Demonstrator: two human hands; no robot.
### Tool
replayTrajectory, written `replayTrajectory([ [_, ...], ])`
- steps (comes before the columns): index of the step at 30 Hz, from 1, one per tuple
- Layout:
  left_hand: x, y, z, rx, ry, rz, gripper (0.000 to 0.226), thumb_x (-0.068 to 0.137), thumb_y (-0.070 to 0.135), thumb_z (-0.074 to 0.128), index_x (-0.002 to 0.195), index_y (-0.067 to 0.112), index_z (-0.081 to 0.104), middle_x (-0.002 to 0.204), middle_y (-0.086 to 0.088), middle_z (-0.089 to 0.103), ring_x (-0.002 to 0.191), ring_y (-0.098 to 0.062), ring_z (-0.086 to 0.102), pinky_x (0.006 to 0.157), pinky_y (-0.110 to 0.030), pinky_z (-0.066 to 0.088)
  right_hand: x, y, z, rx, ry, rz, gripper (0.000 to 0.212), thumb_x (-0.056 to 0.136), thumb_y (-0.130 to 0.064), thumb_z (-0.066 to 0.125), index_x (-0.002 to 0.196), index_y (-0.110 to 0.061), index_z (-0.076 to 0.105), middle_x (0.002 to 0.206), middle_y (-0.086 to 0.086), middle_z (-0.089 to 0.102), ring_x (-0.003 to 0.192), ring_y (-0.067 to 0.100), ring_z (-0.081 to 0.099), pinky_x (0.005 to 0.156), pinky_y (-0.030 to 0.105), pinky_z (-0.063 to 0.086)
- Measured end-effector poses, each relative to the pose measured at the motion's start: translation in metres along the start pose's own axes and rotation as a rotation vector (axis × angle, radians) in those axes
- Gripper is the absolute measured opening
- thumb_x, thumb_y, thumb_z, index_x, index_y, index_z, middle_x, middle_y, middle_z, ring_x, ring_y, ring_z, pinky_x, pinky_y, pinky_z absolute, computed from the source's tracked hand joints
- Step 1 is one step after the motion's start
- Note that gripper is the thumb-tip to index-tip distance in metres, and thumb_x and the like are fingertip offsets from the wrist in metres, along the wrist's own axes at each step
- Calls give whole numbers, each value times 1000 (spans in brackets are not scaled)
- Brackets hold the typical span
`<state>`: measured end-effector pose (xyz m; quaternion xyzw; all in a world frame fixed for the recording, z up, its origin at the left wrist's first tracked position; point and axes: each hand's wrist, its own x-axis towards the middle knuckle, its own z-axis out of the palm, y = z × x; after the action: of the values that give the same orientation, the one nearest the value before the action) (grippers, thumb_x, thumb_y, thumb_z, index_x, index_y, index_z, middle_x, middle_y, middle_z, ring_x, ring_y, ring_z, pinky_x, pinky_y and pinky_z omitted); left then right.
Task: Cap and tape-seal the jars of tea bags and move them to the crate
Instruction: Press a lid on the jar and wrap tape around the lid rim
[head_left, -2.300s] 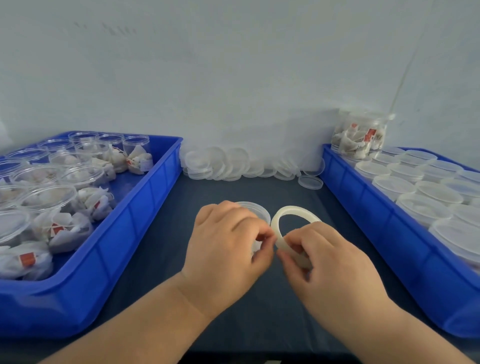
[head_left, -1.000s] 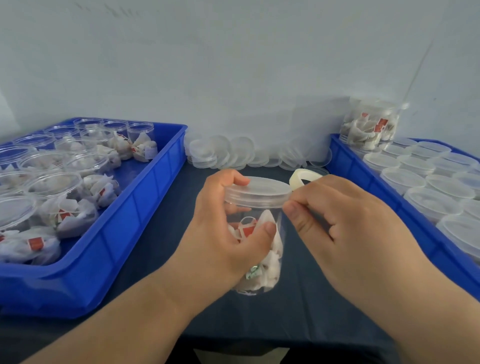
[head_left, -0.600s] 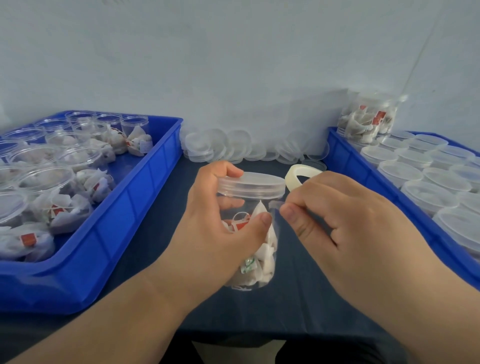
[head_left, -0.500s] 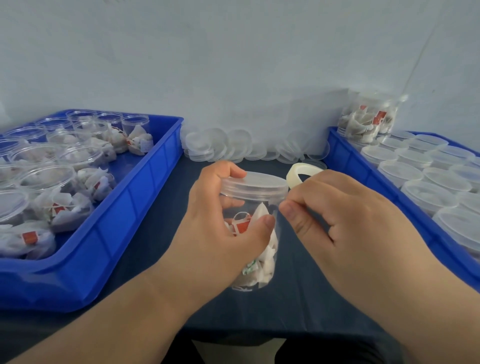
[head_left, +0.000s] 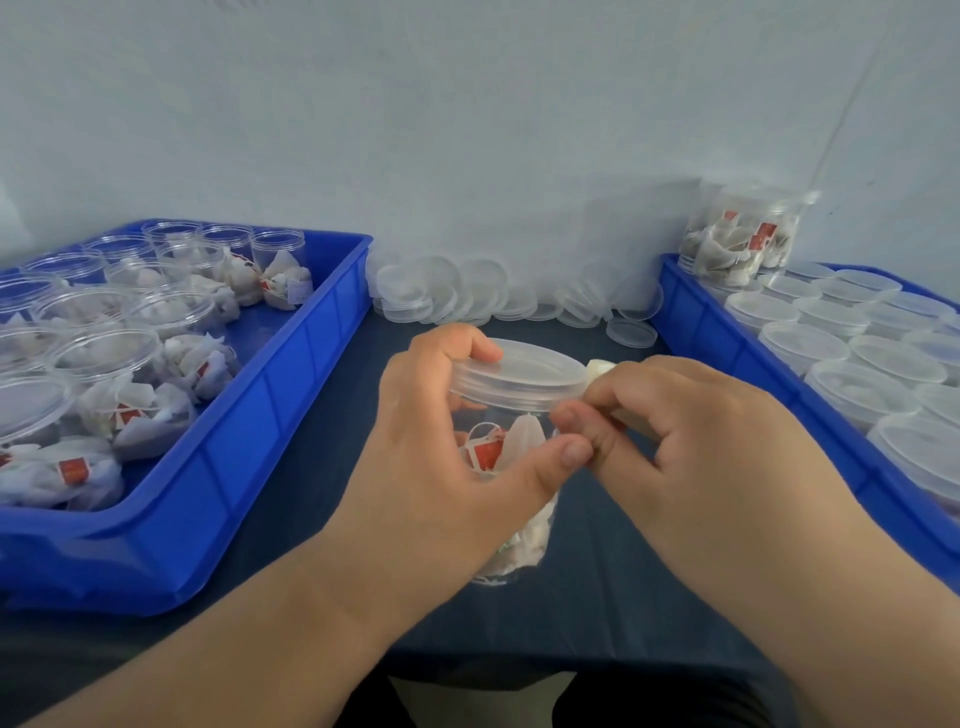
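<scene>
My left hand (head_left: 436, 467) grips a clear jar of tea bags (head_left: 506, 447) above the dark table, fingers round its far side and thumb on the near wall. A clear lid (head_left: 519, 376) sits on the jar. My right hand (head_left: 691, 447) holds a roll of clear tape (head_left: 598, 370) against the jar's right side, just under the lid; most of the roll is hidden behind its fingers. A blue crate (head_left: 727, 338) at the right holds several capped jars (head_left: 800, 353).
At the left, a blue crate (head_left: 249, 436) holds several uncapped jars of tea bags (head_left: 104, 364). Loose clear lids (head_left: 467, 296) lie in a row along the wall. One capped jar (head_left: 737, 239) is stacked at the right crate's back corner.
Since the start the jar was lifted off the table. In the last half second my right hand brought the tape roll lower and closer to the jar's side, below the lid.
</scene>
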<state>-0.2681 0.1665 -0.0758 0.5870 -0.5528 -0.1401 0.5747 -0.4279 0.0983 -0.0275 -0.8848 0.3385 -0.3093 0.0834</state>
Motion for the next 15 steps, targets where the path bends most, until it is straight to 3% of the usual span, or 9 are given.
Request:
replayTrajectory([
  [5, 3, -1, -1, -16, 12, -15, 59, 59, 77, 74, 107, 60, 43, 122, 5, 61, 111, -13, 65, 82, -21, 56, 1, -2, -9, -96, -73, 71, 60, 71, -82, 19, 85, -44, 62, 63, -18, 59, 59, 2, 55, 54, 26, 48],
  [9, 5, 1, -2, -81, 28, -52, 46, 65, 75, 71, 102, 63, 46, 114, 9, 67, 102, -7, 68, 73, -12, 53, 1, 2, -18, -48, -147, 85, 48, 70, -84, 22, 96, -54, 49, 74, -30, 61, 68, -9, 57, 50, 25, 48],
  [12, 9, -2, -5, -170, 23, -117, 40, 67, 73, 68, 99, 57, 50, 95, 7, 73, 82, -14, 72, 67, -28, 57, 0, 7, -25, 57, -171, 33, 38, 76, -76, 31, 109, -61, 41, 76, -30, 61, 71, -9, 58, 51, 15, 44],
  [13, 9, -5, -6, -197, 8, -150, 41, 67, 73, 68, 100, 54, 52, 92, 2, 72, 82, -22, 72, 71, -40, 60, 0, 9, -27, 99, -144, 6, 38, 80, -75, 34, 114, -60, 40, 75, -26, 60, 71, -7, 58, 55, 13, 44],
  [15, 10, -8, -6, -250, -21, -206, 42, 67, 73, 68, 101, 50, 55, 95, 2, 72, 90, -26, 72, 79, -49, 60, -1, 13, -28, 145, -82, -40, 34, 90, -69, 38, 121, -55, 44, 74, -19, 58, 69, -1, 58, 62, 8, 42],
])
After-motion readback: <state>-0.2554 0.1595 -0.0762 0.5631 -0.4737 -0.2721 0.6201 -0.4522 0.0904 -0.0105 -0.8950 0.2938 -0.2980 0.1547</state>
